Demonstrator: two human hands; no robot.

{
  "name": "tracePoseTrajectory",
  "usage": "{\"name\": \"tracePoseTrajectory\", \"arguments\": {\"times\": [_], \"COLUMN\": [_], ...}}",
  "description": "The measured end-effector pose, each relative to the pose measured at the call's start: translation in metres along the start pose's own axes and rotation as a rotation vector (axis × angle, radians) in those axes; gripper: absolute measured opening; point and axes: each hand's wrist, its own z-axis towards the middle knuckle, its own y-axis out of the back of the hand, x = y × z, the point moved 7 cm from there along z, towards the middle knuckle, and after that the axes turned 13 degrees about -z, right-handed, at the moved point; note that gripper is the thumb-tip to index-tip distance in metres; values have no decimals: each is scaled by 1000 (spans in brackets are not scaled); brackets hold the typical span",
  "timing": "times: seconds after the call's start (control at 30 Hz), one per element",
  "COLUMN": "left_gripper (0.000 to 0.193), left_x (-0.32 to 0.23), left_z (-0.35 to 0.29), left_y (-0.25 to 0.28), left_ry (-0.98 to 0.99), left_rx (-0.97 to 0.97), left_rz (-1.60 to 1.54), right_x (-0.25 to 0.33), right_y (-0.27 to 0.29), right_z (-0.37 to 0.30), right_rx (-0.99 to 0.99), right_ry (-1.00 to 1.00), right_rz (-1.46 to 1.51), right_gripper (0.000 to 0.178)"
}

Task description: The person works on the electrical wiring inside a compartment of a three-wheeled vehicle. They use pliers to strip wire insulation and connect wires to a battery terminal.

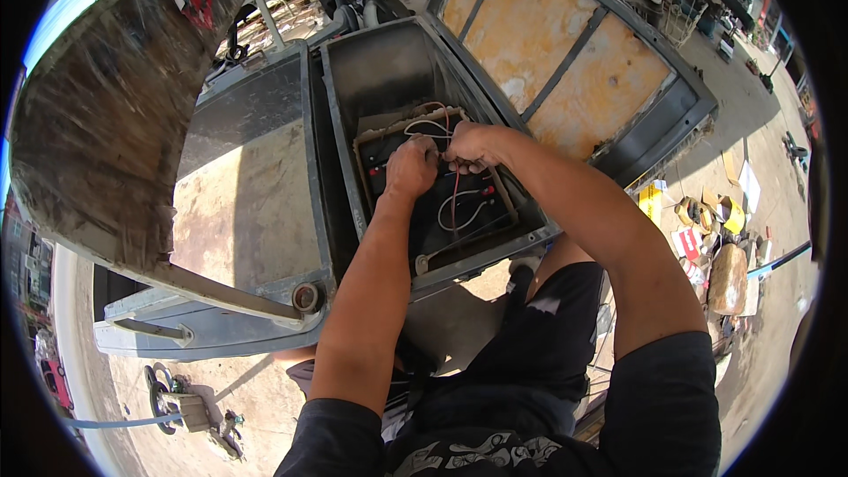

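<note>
At 12 o'clock, head view: open metal box [384,66]; pale wire [427,122] and reddish wire [455,198] inside. Left hand [412,168] and right hand [474,146]: fingertips together at the wires; exact pinch hidden, cannot tell on what. Red fitting [488,190]: 6 o'clock of right hand. Handling, by judgement: tips steady, slack kept, any bare ends clear of that fitting and of the box wall.

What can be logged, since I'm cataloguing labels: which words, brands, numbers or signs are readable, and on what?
None that I can quote.
Red-and-white package: pale marks on the red, too small to read reliably.
Yellow-and-white box: print too small to read.
Dark shirt: pale print at the picture's lower edge, too distorted to read.
</note>
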Motion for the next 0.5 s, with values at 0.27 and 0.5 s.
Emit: {"name": "tracePoseTrajectory", "arguments": {"times": [0.27,0.5], "left_gripper": [5,6], "left_x": [-2,-3], "left_z": [-1,-2], "left_y": [0,-6], "left_ry": [-12,7], "left_rx": [14,103], "left_rz": [-13,-65], "right_x": [-7,-12], "right_y": [-2,0], "right_z": [13,12], "right_rx": [61,72], "right_ry": [-49,-105], "right_rz": [232,171], "right_gripper": [16,10]}}
